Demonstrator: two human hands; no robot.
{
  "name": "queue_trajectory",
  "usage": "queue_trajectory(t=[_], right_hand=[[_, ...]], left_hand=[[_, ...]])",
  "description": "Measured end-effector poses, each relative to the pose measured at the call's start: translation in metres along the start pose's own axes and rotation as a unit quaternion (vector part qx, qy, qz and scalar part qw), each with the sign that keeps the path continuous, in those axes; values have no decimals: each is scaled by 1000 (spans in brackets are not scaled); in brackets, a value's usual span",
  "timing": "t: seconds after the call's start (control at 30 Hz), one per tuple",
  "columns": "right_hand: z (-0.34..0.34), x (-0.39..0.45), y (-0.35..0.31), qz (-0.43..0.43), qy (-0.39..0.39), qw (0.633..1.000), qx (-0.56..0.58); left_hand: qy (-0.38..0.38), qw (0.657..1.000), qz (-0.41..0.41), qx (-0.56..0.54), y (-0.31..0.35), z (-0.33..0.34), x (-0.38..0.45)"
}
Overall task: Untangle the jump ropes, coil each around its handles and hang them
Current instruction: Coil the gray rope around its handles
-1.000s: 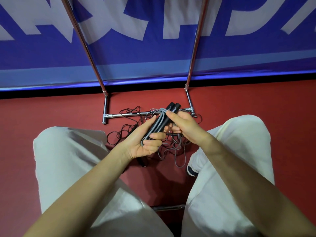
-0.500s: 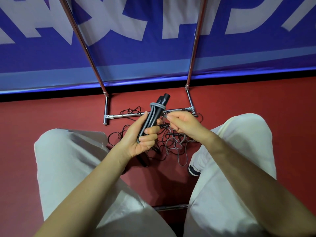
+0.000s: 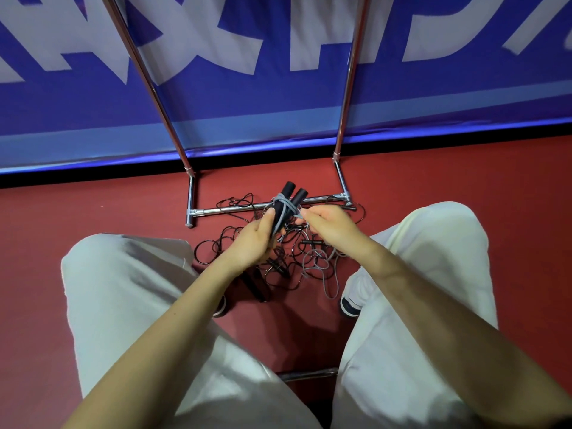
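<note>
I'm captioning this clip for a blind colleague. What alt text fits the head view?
A person's left hand grips two black handles while the right hand pinches the grey rope wound around them. More tangled ropes lie on the red floor by a metal rack.

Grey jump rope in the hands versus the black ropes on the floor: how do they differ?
The grey jump rope is partly coiled round its two black handles; the thin black ropes lie loose. The left hand grips the handles and the right hand pinches the grey cord; the black ropes rest untouched, tangled on the red floor.
</note>
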State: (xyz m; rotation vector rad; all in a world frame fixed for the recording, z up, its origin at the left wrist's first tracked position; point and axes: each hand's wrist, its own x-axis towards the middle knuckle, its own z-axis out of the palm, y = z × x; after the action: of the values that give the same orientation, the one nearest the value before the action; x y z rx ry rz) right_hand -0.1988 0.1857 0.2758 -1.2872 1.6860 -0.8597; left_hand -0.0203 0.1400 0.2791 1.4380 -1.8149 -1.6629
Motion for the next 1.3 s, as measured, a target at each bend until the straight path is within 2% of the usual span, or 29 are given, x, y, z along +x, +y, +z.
queue_trajectory(t=[0.1, 0.17, 0.3, 0.37, 0.43, 0.5, 0.53, 0.57, 0.67, 0.73, 0.83, 0.87, 0.97, 1.07, 1.17, 1.3], right_hand=[[10, -2, -3, 76, 6, 996, 50], [15, -3, -3, 135, 14, 985, 103], [20, -4, 1, 188, 26, 968, 166], [20, -3, -1, 191, 16, 965, 177], [20, -3, -1, 185, 11, 968, 172], [18, -3, -2, 171, -2, 967, 188], [16, -3, -3, 161, -14, 964, 211], [15, -3, -4, 149, -28, 959, 242], [11, -4, -11, 96, -57, 944, 311], [11, -5, -13, 62, -62, 948, 305], [7, -9, -15, 35, -55, 961, 269], [6, -10, -16, 30, -49, 965, 257], [5, -12, -20, 17, -39, 971, 236], [8, -15, -22, -12, -39, 978, 205], [13, -14, -20, -17, -5, 988, 154], [22, -10, -14, 3, 60, 993, 99]], left_hand=[[59, 968, 71, 232, -4, 12, -4], [83, 939, 85, 322, -9, 23, -7], [91, 899, 109, 414, -14, 35, -7], [74, 909, 104, 396, -16, 34, -5], [33, 948, 65, 311, -16, 32, -3], [-22, 989, 15, 145, -13, 27, -2], [-52, 998, -11, 36, -8, 23, -4], [-87, 993, -41, -70, -3, 18, -4], [-200, 927, -135, -287, 10, 5, -11], [-229, 877, -175, -385, 11, 3, -13], [-327, 758, -178, -536, 2, 5, -8], [-351, 738, -164, -552, 1, 4, -7], [-349, 757, -143, -534, 0, 2, -3], [-280, 804, -149, -502, 5, 6, -4], [-215, 849, -139, -463, 7, 13, -7], [-156, 882, -120, -429, 8, 25, -9]])
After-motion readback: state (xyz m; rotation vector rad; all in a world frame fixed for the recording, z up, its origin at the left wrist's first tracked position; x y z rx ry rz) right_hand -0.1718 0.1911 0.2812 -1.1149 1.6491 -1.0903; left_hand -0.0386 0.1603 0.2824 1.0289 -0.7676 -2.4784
